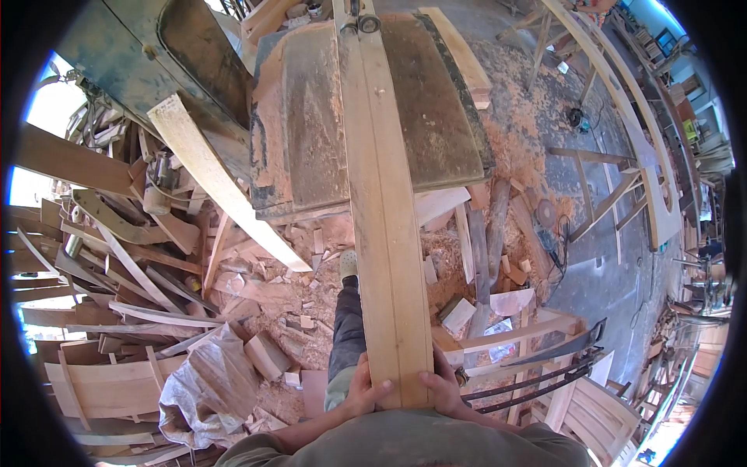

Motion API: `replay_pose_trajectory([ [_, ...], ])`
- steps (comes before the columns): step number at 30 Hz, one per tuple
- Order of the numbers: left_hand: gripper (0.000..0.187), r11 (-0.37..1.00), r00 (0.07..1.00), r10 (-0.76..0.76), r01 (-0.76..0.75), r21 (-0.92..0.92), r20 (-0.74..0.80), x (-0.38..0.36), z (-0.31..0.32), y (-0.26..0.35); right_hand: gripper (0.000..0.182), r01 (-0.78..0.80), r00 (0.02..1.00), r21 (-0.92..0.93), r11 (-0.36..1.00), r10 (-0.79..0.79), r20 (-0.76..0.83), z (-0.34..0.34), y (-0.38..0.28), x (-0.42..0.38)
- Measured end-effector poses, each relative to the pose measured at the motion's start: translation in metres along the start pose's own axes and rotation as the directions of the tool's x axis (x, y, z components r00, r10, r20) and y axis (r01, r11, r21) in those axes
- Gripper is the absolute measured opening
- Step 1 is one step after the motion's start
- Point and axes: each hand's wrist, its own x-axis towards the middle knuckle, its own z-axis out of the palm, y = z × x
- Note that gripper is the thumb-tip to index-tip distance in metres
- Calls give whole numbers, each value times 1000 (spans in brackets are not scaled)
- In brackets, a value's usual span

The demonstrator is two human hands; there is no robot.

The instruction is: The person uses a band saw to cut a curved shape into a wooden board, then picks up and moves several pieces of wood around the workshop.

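Observation:
A long wooden plank (389, 233) with a dark line along its length runs from my body up across a machine table (311, 124). Its near end is between my hands, close to my stomach. My left hand (368, 389) grips the left edge, thumb on top. On the right edge, my right hand (443, 383) holds on the same way, fingers hidden beneath. At the plank's far part, a small round wheel or guide (369, 23) sits on or above it.
A pale curved board (218, 175) leans left of the table by a large green machine body (117, 47). Wood scraps and sawdust cover the floor. A crumpled sack (210, 389) lies lower left. A saw (560, 345) and curved frames stand at right.

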Motion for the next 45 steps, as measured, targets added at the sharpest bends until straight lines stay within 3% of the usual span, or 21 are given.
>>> replay_pose_trajectory([
  [30, 63, 1000, 999, 26, -26, 0, -35, 12, 8, 12, 91, -56, 998, 107, 993, 58, -20, -5, 3, 8],
  [45, 66, 1000, 1000, 9, -8, 20, -26, 18, 4, 14, 92, -59, 998, 5, 998, 59, -17, -7, -2, 14],
])
